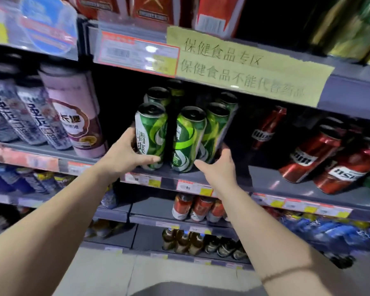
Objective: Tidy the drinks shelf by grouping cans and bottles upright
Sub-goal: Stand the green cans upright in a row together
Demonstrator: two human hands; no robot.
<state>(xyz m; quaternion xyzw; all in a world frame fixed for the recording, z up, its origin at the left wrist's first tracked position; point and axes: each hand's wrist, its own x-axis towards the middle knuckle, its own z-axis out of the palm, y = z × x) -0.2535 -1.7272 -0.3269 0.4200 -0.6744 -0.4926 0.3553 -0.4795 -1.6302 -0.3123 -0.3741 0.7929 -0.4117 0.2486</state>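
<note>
1. So the cluster of tall green-and-white aluminium beer cans is standing upright on the grey metal shelf, front row of three with more tucked in the dark behind them.
2. Left hand is wrapped round the lower part of the front-left green can, thumb lying across the front near the base, fingers gone round the back side.
3. Right hand is at the right end of the cluster, fingers loosely spread; the fingers reach to the base of the rightmost front green can, but can't tell if it's actually gripping it.
4. Off to the right, same shelf, red cans with white labels well apart from the green ones.
5. To the left, pink and purple tall cans on the neighbouring shelf section.
6. Above, a yellowish paper sign with handwritten Chinese characters taped to the shelf edge, next to a red-framed price tag.
</note>
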